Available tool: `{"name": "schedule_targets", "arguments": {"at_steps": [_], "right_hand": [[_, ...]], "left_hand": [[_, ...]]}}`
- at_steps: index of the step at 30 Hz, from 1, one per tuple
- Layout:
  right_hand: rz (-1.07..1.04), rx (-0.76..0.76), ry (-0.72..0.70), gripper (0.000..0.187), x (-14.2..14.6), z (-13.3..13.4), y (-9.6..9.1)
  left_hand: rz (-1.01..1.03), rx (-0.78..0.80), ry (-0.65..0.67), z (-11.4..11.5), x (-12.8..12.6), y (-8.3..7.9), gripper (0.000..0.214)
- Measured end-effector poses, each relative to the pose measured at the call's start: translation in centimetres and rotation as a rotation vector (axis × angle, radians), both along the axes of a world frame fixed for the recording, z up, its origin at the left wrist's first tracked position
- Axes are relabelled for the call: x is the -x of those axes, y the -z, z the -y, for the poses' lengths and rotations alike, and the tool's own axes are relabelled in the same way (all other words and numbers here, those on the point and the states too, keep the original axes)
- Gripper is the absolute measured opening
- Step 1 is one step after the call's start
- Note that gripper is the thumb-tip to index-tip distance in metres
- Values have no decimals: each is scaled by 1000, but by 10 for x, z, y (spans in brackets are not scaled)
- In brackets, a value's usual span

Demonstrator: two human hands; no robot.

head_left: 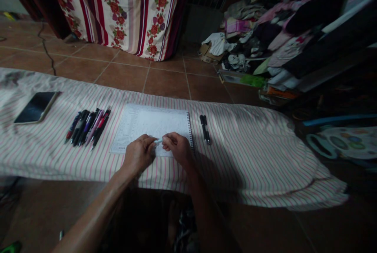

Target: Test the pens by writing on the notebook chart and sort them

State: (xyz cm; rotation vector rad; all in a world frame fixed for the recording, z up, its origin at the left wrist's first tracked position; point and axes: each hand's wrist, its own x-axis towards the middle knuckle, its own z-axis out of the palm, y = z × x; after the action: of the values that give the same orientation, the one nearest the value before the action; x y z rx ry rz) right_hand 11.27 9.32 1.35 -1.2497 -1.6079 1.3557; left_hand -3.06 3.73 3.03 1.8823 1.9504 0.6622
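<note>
My left hand (139, 155) and my right hand (177, 148) meet over the near edge of a spiral-bound notebook (153, 125) lying on a striped cloth (250, 159). Both hands are closed on a pale pen (158, 141) held between them, one at each end. A row of several pens (87, 126) lies left of the notebook. A single dark pen (205, 128) lies just right of its spiral binding.
A dark phone (35, 107) rests on the cloth at far left. Beyond the cloth is a brown tiled floor (165, 76), a flowered striped curtain (123, 10) and a heap of clothes and clutter (273, 37) at right.
</note>
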Motion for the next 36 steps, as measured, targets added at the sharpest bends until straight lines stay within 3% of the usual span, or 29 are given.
{"name": "schedule_targets", "arguments": {"at_steps": [7, 14, 20, 26, 31, 36], "right_hand": [[-128, 19, -16, 20, 2, -2, 1], [-1, -17, -1, 18, 0, 0, -1], [-19, 6, 31, 17, 2, 0, 2], [-137, 31, 51, 21, 5, -2, 2], [-43, 9, 58, 22, 6, 0, 0], [-100, 32, 100, 28, 9, 0, 4]], "left_hand": [[65, 13, -27, -2, 2, -2, 26], [-38, -15, -3, 1, 0, 0, 30], [-126, -32, -5, 2, -2, 0, 29], [17, -50, -25, 0, -1, 0, 28], [-118, -33, -36, 2, -5, -1, 30], [-179, -45, -40, 4, -6, -2, 30]]}}
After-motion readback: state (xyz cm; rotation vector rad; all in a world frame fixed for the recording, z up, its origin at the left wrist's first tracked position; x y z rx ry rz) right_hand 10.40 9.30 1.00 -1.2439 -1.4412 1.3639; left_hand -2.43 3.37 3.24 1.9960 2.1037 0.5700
